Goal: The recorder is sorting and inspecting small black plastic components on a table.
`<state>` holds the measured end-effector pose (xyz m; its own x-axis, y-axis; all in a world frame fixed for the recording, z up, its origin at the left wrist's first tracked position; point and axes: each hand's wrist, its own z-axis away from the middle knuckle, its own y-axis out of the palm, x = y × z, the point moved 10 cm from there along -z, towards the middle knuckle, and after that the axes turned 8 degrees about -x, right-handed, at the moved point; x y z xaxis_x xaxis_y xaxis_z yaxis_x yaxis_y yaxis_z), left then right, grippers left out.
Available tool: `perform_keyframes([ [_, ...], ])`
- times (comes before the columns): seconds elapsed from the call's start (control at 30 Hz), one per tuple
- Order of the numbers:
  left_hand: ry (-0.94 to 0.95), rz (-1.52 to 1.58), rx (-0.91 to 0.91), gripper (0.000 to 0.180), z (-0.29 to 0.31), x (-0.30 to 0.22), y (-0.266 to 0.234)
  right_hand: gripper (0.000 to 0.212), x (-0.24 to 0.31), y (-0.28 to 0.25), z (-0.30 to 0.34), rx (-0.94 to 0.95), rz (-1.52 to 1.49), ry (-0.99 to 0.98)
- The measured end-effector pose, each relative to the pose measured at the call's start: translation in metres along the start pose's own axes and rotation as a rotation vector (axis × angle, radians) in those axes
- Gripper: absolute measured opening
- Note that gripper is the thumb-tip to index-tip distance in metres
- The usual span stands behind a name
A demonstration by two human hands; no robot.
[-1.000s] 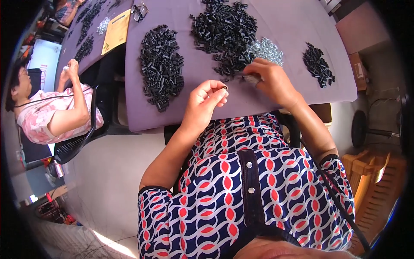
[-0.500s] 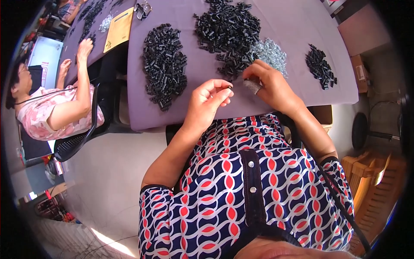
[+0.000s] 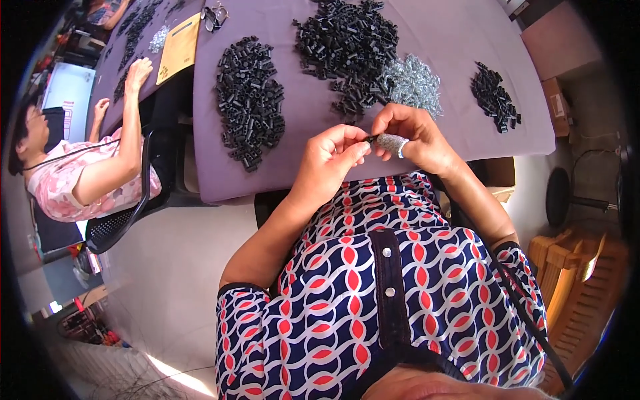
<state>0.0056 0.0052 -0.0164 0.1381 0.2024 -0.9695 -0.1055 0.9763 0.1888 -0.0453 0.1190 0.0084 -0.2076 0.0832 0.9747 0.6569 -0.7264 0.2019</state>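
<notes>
Grip: left hand (image 3: 327,160) has thumb and index pressed together, pinching one small black part (image 3: 371,139) at the tips. Right hand (image 3: 421,139) meets it from the other side, fingers bent, tips at the same part, grey speckled finger cover (image 3: 390,143) right by it. Part is tiny and mostly behind skin, so can't tell if the right is pinching it too or just touching.

Work point is just above the near edge of the table (image 3: 467,40), which has a greyish-purple cover. Stock lies in loose heaps straight on it. Silvery pile (image 3: 417,87) just beyond the right hand, touching the big black heap (image 3: 343,37), which sits straight past the grip and a bit left. Long black heap (image 3: 249,100) left of the left hand. Small black heap (image 3: 495,100) well off to the right.

Containers: brown carton (image 3: 557,107) right of the grip, past the table edge; contents not visible. Yellow envelope (image 3: 179,50) far left of the grip, lying flat, eyeglasses (image 3: 215,17) near it. Co-worker (image 3: 87,173) seated left, one hand raised.
</notes>
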Motion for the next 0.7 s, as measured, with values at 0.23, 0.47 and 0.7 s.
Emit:
perform_keyframes([
  [0.23, -0.044, 0.017, 0.016, 0.013, -0.004, 0.005, -0.002, 0.026, 0.012, 0.001, 0.002, 0.008, 0.044, -0.159],
  [0.47, -0.052, -0.069, 0.058, 0.015, -0.004, 0.001, 0.002, 0.035, 0.012, 0.000, 0.001, 0.029, 0.298, -0.068],
  [0.7, 0.040, -0.209, 0.097, 0.018, -0.009, -0.017, 0.003, 0.034, 0.041, 0.007, 0.001, 0.037, 0.608, -0.314],
])
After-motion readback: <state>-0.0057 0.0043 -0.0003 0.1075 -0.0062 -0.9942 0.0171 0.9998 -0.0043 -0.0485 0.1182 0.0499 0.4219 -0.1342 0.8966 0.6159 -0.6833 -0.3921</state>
